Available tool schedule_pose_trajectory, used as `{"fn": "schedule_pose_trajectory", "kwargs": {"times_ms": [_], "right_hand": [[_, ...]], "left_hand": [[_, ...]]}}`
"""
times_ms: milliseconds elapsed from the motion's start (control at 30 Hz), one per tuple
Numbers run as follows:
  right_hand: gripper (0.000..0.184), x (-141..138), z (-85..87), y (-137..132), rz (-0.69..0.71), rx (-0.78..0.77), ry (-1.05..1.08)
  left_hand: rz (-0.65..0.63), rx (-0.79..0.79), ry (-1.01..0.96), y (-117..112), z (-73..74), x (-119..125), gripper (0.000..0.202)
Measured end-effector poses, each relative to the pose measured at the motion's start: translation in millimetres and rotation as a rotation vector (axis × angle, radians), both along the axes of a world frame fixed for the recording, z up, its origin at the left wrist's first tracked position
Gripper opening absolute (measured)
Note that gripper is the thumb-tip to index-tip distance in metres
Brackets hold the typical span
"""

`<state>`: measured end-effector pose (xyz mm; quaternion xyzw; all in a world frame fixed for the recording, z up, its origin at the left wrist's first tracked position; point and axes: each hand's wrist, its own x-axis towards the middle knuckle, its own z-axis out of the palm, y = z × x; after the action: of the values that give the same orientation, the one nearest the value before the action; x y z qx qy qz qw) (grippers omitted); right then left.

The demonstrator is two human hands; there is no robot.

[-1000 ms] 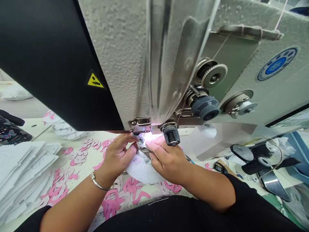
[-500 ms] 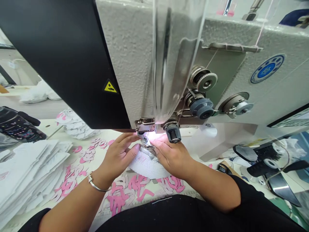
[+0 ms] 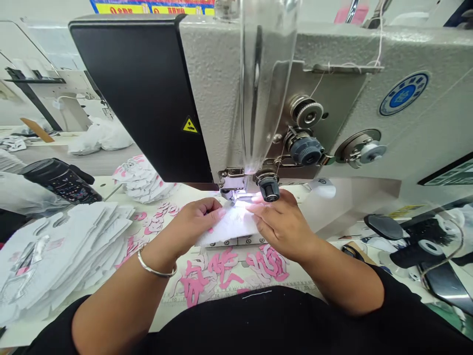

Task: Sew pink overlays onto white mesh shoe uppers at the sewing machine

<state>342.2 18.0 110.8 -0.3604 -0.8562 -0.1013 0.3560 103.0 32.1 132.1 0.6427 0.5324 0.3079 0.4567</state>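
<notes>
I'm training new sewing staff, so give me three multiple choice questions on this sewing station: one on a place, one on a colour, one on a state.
1. Where is the white fabric piece?
A. Hanging from the top of the machine
B. On the table between the hands
C. Wrapped around a wrist

2. What colour is the centre of the round badge on the sewing machine?
A. Red
B. Green
C. Blue

3. What state is the light near the needle in?
A. Lit
B. Dark
C. Covered by the fabric

Answers:
1. B, because it lies between the left hand and right hand.
2. C, because a blue disc fills its middle.
3. A, because a bright glow shows on the fabric below it.
</notes>
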Motion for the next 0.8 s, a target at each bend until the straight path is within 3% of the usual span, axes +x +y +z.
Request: {"fn": "schedule_pose_trajectory", "kwargs": {"times_ms": [133,233,367,433,500,567,600,700,800], "right_hand": [[0.025,-1.8,-1.2,-0.6,0.041,-0.081,-0.049],[0.023,-2.3,-2.1,6.0,0.041,-0.102,-0.009],[0.02,-1.3,-3.1,10.3,0.067,-0.068,0.034],[0.019,-1.4,-4.1,9.8,0.075,-0.049,0.049],[0.019,-2.1,-5.6,8.9,0.076,-0.049,0.061],[0.019,-3.1,-7.5,8.6,0.068,-0.06,0.063],[0.019,-3.6,-8.6,8.7,0.066,-0.064,0.062],[0.02,-4.7,-12.2,9.7,0.067,-0.064,0.063],[0.021,-5.2,-15.1,10.6,0.068,-0.057,0.067]], "left_hand": [[0.083,-0.004,-0.208,9.7,-3.2,14.4,0.025],[0.074,-0.038,-0.346,14.8,-9.3,19.5,0.022],[0.135,0.034,-0.393,20.3,-15.9,5.1,0.026],[0.258,0.13,-0.27,25.1,-19.4,-17.0,0.03],[0.383,0.249,-0.006,30.4,-25.9,-46.1,0.031],[0.45,0.174,0.428,34.9,-37.4,-74.2,0.029],[0.42,0.086,0.608,36.7,-45.0,-85.4,0.027],[0.378,0.019,0.715,41.5,-71.8,-102.3,0.018],[0.403,0.013,0.745,47.8,-95.4,-101.7,0.02]]}}
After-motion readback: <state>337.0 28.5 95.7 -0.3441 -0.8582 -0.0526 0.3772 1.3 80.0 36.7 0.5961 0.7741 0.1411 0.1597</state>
